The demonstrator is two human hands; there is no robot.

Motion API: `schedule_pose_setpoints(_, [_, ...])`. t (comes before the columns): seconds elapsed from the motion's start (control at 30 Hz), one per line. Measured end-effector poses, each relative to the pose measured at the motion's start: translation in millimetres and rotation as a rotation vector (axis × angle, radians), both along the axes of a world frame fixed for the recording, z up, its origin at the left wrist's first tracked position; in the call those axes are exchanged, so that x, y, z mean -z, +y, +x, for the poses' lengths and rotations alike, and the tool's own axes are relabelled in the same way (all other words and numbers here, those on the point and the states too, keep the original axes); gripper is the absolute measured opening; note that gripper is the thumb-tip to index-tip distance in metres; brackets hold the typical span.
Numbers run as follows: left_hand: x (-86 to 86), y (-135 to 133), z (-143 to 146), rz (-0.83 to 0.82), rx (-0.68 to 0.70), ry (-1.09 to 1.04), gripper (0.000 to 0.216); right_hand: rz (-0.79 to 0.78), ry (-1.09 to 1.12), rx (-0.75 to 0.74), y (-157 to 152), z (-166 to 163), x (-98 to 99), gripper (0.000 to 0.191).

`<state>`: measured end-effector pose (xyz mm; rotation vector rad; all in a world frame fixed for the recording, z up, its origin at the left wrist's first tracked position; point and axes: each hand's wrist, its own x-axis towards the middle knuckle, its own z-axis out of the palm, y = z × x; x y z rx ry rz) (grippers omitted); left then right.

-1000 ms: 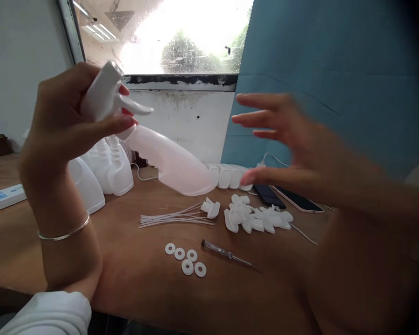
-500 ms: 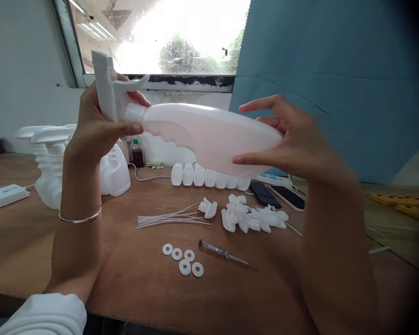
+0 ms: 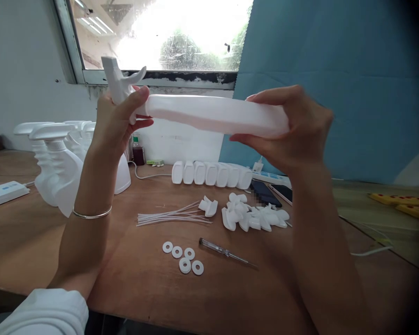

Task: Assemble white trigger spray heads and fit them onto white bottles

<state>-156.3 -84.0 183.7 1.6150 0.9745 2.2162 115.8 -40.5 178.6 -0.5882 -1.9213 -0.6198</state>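
I hold a white spray bottle lying level in the air above the wooden table. My left hand is closed around its neck just below the trigger head, which points up. My right hand is wrapped round the bottle's base end. Below lie thin white dip tubes, a heap of white trigger parts, several white washers and a clear-handled screwdriver.
Assembled white spray bottles stand at the left beside a white power strip. A row of white caps and two phones lie farther back. A blue panel rises at the right, with yellow parts beyond.
The bottle was swung up from a downward slant to level. My right hand, open a second ago, has closed round its base. My left hand turned the trigger head upright.
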Motion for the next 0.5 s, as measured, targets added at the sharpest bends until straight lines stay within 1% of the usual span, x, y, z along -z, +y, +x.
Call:
schedule_pose_setpoints(0.07, [0.0, -1, -2, -0.074, -0.010, -0.060, 0.033, 0.008, -0.036, 0.023, -2, 0, -0.3, 0.033])
schedule_pose_setpoints(0.13, [-1.1, -1, -6, -0.138, -0.010, -0.101, 0.033, -0.016, -0.065, 0.022, -6, 0, -0.7, 0.029])
schedule_pose_setpoints(0.2, [-3.4, -1, -9, -0.194, 0.026, -0.126, 0.030, -0.008, -0.073, 0.016, -11, 1, -1.3, 0.027])
schedule_pose_setpoints(0.23, [-4.8, -2, -11, -0.219, 0.052, -0.142, 0.027, 0.023, -0.075, 0.017, -13, 0, -1.6, 0.025])
schedule_pose_setpoints(0.33, [-9.2, -5, -13, -0.250, 0.112, -0.211, 0.019, 0.165, -0.078, 0.063, -18, -3, -3.3, 0.020])
schedule_pose_setpoints(0.4, [-11.7, -12, -11, -0.229, 0.134, -0.227, 0.016, 0.265, -0.078, 0.095, -16, -7, -5.3, 0.020])
schedule_pose_setpoints(0.43, [-12.8, -16, -10, -0.219, 0.151, -0.233, 0.013, 0.347, -0.061, 0.078, -14, -9, -6.5, 0.022])
schedule_pose_setpoints(0.5, [-14.9, -25, -8, -0.213, 0.257, -0.390, 0.012, 0.511, 0.029, -0.027, -6, -11, -8.7, 0.034])
